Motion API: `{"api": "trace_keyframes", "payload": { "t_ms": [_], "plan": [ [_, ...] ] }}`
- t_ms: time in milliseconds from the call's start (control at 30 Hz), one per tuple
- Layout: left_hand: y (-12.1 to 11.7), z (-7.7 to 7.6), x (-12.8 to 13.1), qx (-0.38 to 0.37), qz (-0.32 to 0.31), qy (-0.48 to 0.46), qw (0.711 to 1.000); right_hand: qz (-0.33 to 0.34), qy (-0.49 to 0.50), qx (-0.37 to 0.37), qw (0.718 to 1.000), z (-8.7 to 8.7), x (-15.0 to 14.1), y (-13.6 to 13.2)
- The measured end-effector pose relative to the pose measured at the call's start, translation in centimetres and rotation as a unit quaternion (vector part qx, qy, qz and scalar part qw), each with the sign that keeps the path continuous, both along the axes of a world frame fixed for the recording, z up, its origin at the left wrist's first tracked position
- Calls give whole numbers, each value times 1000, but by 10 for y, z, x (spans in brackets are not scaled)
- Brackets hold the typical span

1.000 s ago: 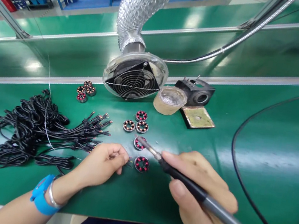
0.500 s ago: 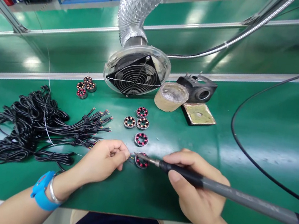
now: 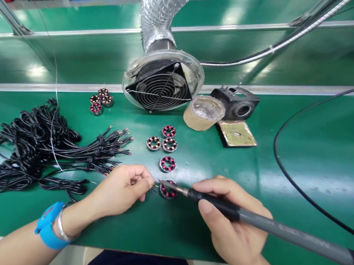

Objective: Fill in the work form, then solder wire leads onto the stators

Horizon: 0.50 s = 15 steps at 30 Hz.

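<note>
My left hand [image 3: 126, 189] is closed in a pinch, with thin wire ends [image 3: 156, 186] of a black cable showing past the fingertips. They reach to the left edge of a ring-shaped coil part [image 3: 168, 189] with red windings, lying flat on the bench. My right hand [image 3: 233, 223] is closed around a soldering iron [image 3: 250, 219] like a pen. Its metal tip lies over the coil part, close to the wire ends; whether it touches cannot be made out. A thin silvery wire [image 3: 53, 121] hangs down from above and runs toward my left hand.
Several coil rings [image 3: 167, 164] lie behind the work spot, with another cluster [image 3: 102, 99] farther left. A pile of black cables [image 3: 35, 145] covers the left. Behind stand a fume extractor fan [image 3: 161, 87], a round tub [image 3: 203, 114], an iron holder [image 3: 236, 101] and a sponge tray [image 3: 238, 134].
Both hands, the iron and the coil part keep nearly the same places. The view has shifted very slightly.
</note>
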<state>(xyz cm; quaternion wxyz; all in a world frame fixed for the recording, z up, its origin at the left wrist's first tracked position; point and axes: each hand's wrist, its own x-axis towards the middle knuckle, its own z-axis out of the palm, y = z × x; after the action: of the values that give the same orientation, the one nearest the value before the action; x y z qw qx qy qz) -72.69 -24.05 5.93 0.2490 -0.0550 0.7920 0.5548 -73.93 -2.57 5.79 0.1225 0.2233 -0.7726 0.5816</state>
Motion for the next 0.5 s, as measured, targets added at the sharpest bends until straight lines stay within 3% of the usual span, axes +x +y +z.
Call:
{"api": "trace_keyframes", "payload": {
  "t_ms": [500],
  "plan": [
    [1, 3, 0, 4, -2, -1, 1000, -14, 0, 1, 1000, 0, -1, 0]
  ]
}}
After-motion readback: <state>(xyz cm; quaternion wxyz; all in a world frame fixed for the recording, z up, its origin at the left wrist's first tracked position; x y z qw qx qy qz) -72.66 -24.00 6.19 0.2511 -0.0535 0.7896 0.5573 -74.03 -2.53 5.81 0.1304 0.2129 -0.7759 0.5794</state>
